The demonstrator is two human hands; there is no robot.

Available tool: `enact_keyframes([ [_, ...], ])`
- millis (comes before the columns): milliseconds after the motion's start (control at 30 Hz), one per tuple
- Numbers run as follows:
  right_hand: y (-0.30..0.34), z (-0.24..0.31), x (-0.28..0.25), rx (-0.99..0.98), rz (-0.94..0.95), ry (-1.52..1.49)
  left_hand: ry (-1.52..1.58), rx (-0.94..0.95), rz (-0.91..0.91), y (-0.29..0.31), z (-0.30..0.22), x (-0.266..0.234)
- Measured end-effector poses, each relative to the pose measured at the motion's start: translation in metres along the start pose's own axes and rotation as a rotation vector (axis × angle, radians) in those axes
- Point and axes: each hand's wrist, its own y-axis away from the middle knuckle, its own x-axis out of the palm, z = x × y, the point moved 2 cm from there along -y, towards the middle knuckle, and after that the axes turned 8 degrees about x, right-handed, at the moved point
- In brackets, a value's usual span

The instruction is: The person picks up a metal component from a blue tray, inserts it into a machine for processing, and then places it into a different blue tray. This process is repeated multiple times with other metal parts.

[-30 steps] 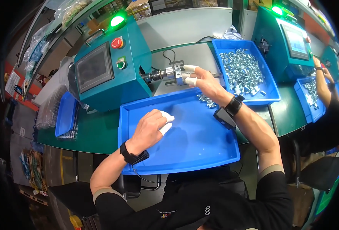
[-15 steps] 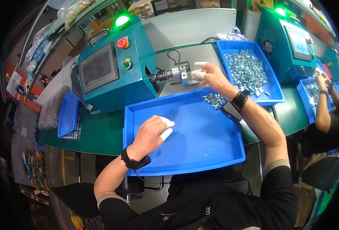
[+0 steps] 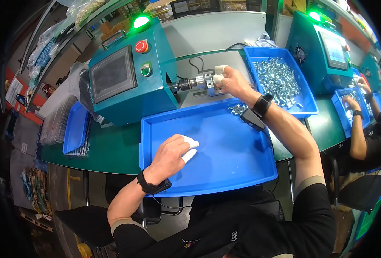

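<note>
My left hand is closed over the left part of a large blue tray, white covers on its thumb and fingertip. Anything it may hold is hidden. My right hand, with white covers on two fingers, is at the right end of a metal clamping fixture. Those two fingertips are apart, and I see nothing between them. The fixture lines up with a spindle coming out of a teal machine. Small shiny metal parts lie in the tray's far right corner, below my right wrist.
A blue bin full of small metal parts stands right of the fixture. A smaller blue tray lies left of the machine. At the far right, a co-worker's hand is over another blue bin, beside a second teal machine.
My right hand has moved slightly left, closer against the fixture. My left hand has shifted a little right and down, still closed. The co-worker's hands have moved at their bin.
</note>
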Motion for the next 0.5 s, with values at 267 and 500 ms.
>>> enact_keyframes([
  [267,-0.008,0.025,-0.011,-0.160,-0.263,0.750,0.024,0.004,-0.002,0.000,-0.006,0.001],
  [500,-0.008,0.038,-0.010,-0.197,-0.234,1.025,0.040,0.073,0.021,-0.023,-0.013,0.010],
])
